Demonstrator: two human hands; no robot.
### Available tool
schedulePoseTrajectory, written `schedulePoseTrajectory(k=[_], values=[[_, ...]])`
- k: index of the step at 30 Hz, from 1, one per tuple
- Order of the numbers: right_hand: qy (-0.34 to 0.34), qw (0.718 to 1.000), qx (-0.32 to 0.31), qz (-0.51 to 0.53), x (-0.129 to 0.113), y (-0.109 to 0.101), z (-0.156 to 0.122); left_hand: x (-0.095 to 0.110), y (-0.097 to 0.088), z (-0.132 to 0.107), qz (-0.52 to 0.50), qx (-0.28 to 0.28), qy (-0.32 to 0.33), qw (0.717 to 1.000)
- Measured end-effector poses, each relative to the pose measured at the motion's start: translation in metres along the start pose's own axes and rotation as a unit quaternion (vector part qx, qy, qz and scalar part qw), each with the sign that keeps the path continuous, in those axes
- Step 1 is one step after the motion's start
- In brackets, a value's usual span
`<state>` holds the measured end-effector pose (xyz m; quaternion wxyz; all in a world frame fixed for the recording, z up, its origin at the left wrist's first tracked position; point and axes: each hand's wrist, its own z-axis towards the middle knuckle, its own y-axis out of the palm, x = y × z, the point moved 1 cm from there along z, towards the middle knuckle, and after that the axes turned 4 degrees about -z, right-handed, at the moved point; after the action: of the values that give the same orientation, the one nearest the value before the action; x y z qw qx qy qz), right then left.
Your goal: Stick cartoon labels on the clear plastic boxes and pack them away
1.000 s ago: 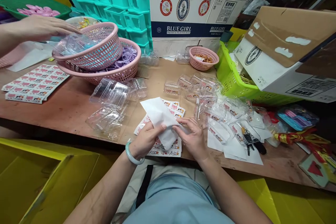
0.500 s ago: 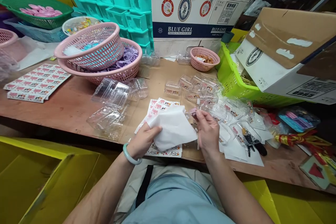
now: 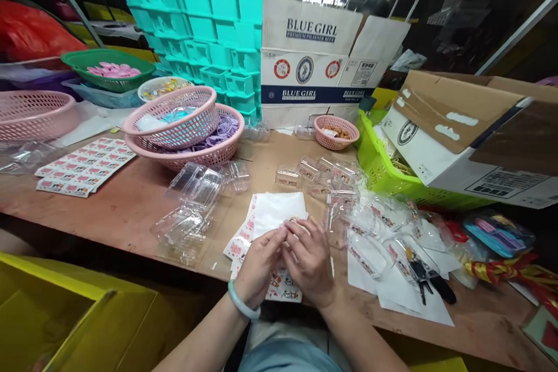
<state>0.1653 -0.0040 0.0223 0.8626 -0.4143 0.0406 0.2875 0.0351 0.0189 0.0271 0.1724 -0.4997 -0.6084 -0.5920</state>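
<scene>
Head view, hands [image 3: 308, 258] together (grip unclear), above printed sheets [image 3: 283, 293]

we see teal crates [image 3: 204, 23] stacked at the back, blue girl carton [image 3: 305, 84] beside them. green basket [image 3: 75, 63] of pink pieces [image 3: 113, 71] back left. lime crate [image 3: 380, 170] on our right, brown-and-white box [image 3: 449, 113] tilted over it. keys [image 3: 419, 271], red-gold ribbon [image 3: 494, 270] front right.
</scene>
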Motion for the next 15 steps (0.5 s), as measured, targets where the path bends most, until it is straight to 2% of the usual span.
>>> schedulePoseTrajectory(k=[1,3,4,6,8,9,13,14,15], values=[[0.028,0.999,-0.008,0.028,0.0,0.003,-0.002,0.001,-0.001,0.006,-0.019,0.023,0.0,1.0],[0.135,0.984,0.015,0.115,0.007,0.006,-0.004,0.007,-0.005,0.016,-0.003,0.054,0.005,0.999],[0.203,0.962,0.03,0.177,0.013,0.006,-0.003,0.011,-0.007,0.019,0.021,0.049,0.002,0.999],[0.316,0.894,0.01,0.318,0.029,0.006,0.0,0.018,-0.009,0.025,0.078,-0.004,-0.006,0.997],[0.363,0.835,-0.04,0.411,0.044,0.004,0.007,0.022,-0.01,0.031,0.129,-0.056,-0.007,0.99],[0.376,0.824,-0.038,0.423,0.051,0.002,0.013,0.024,-0.012,0.035,0.15,-0.056,-0.003,0.987],[0.404,0.831,0.128,0.361,0.071,-0.009,0.047,0.025,-0.023,0.054,0.169,0.049,0.028,0.984],[0.393,0.837,0.128,0.359,0.071,-0.01,0.059,0.026,-0.025,0.059,0.163,0.059,0.03,0.984],[0.378,0.843,0.1,0.369,0.07,-0.009,0.073,0.028,-0.026,0.063,0.155,0.058,0.034,0.986]])
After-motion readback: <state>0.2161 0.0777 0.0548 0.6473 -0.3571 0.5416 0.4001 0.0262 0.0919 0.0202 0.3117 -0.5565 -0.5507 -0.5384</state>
